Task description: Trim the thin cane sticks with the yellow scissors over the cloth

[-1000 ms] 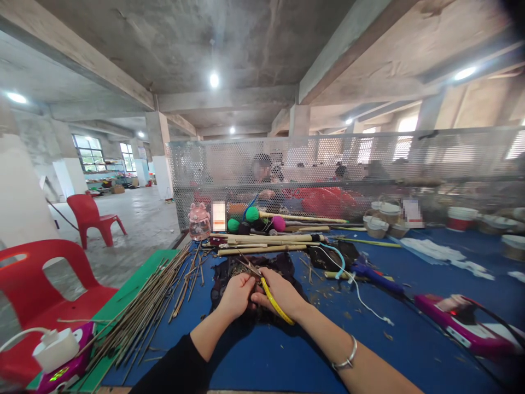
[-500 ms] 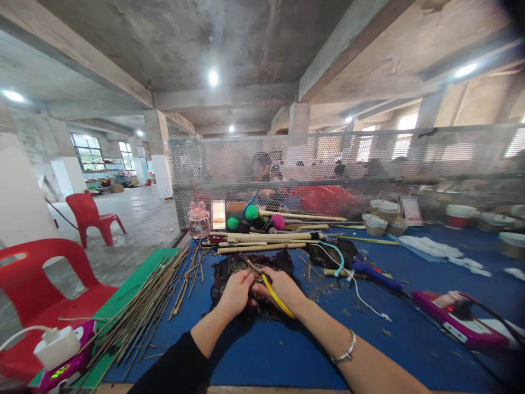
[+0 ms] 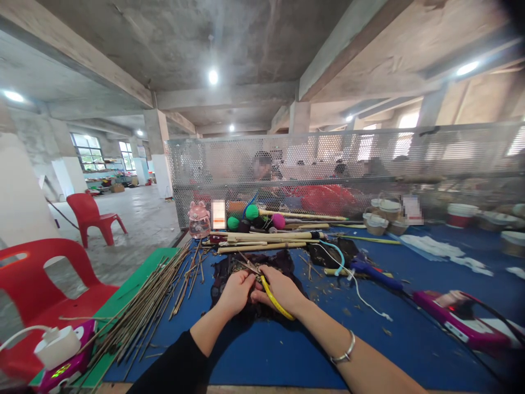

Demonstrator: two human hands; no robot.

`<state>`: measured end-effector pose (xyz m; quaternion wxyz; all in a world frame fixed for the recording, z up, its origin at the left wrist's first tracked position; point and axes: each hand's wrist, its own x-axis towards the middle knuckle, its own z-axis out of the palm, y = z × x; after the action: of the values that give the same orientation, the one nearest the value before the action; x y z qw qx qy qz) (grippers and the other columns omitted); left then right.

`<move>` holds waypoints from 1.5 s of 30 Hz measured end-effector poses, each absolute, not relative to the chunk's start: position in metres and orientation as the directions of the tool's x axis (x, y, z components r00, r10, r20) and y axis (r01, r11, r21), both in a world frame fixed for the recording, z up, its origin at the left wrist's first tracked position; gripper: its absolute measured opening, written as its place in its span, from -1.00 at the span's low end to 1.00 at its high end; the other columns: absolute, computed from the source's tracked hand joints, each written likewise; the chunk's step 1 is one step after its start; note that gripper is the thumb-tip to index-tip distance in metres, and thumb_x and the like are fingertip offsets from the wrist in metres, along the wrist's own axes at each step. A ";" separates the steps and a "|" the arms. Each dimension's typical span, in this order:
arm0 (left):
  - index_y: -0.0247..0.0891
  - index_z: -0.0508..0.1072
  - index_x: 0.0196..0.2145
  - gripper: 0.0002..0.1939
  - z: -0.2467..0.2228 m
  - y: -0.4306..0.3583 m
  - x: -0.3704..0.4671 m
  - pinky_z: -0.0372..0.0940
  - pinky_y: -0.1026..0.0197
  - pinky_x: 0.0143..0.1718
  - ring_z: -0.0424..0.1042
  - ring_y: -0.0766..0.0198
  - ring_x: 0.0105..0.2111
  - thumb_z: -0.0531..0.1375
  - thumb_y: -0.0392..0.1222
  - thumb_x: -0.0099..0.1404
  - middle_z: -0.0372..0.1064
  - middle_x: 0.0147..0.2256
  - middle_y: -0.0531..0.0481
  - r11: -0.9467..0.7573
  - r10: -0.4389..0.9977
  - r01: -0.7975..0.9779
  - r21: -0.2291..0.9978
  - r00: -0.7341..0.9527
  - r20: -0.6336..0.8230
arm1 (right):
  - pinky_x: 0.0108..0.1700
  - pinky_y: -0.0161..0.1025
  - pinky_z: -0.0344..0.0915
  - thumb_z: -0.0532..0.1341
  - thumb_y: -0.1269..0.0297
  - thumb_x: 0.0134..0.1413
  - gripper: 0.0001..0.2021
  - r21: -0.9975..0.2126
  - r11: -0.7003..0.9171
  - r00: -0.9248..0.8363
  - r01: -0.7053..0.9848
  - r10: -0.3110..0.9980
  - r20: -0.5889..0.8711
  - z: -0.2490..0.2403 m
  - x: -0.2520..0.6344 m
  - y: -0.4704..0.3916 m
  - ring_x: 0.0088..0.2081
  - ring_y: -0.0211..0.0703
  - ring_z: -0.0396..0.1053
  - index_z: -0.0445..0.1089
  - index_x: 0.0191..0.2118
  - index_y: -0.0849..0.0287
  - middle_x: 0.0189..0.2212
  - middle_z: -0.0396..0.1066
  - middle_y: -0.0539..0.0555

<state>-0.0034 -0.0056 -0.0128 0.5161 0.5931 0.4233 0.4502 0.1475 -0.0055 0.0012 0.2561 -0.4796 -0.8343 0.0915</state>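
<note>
My right hand [image 3: 278, 287] is closed on a pair of scissors with yellow handles [image 3: 275, 302]; the blades point up and left, over the dark cloth. Close beside it, my left hand [image 3: 238, 290] is closed in a pinch, its fingertips near the scissors. What those fingers hold is too small to make out. Under both hands lies a crumpled black cloth [image 3: 219, 279] with small plant clippings on it. To the left, a bundle of thin brown sticks [image 3: 143, 306] is spread over the table edge.
Thick pale sticks [image 3: 262, 249] and several yarn balls [image 3: 251, 211] lie behind the cloth. A pink bottle [image 3: 199, 221] stands by the mesh partition [image 3: 229, 158]. A purple power strip [image 3: 447, 317] and a blue-handled tool [image 3: 377, 274] lie right. Red chairs [image 3: 49, 273] stand left.
My hands stay over the cloth in nearly the same place. The scissors have shifted slightly in my right hand, with the blades looking a little more apart.
</note>
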 end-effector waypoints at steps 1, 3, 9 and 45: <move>-0.34 0.33 -0.51 -0.66 -0.013 -0.006 -0.003 0.17 0.31 -0.65 0.22 0.39 -0.70 0.06 0.05 0.10 0.29 -0.62 0.04 -0.105 0.966 0.035 0.994 0.241 0.094 | -0.25 -0.29 0.15 0.20 -0.09 -0.22 -0.48 -0.398 0.530 -0.409 0.749 0.842 0.351 0.000 0.147 -0.005 -0.24 -0.11 0.29 0.22 -0.15 0.15 -0.28 0.32 0.10; -0.34 0.34 -0.51 -0.65 -0.013 -0.006 -0.003 0.17 0.31 -0.65 0.21 0.39 -0.70 0.05 0.05 0.10 0.27 -0.65 0.05 -0.091 0.964 0.019 0.996 0.254 0.083 | -0.23 -0.28 0.15 0.20 -0.06 -0.20 -0.48 -0.403 0.538 -0.407 0.740 0.836 0.367 -0.003 0.147 -0.003 -0.23 -0.10 0.29 0.21 -0.14 0.16 -0.28 0.31 0.11; -0.33 0.34 -0.40 -0.69 -0.011 -0.008 -0.002 0.21 0.33 -0.64 0.24 0.40 -0.65 0.07 0.02 0.10 0.34 -0.53 0.02 -0.082 0.970 -0.004 0.997 0.231 0.080 | -0.36 -0.34 0.14 0.15 -0.03 -0.10 -0.62 -0.470 0.522 -0.396 0.712 0.851 0.345 -0.008 0.144 -0.001 -0.34 -0.16 0.34 0.21 -0.22 0.12 -0.34 0.37 0.06; -0.37 0.43 -0.43 -0.67 -0.004 -0.013 -0.002 0.17 0.36 -0.70 0.16 0.45 -0.71 0.10 0.00 0.08 0.28 -0.62 0.07 -0.162 0.979 0.058 0.985 0.138 0.153 | -0.34 -0.33 0.14 0.19 0.01 -0.14 -0.65 -0.460 0.569 -0.384 0.682 0.813 0.437 -0.004 0.142 -0.002 -0.35 -0.16 0.32 0.18 -0.28 0.13 -0.37 0.37 0.04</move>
<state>-0.0022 -0.0125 -0.0040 0.4735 0.5872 0.4411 0.4862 0.1423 -0.0015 -0.0045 0.3208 -0.4526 -0.8256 0.1026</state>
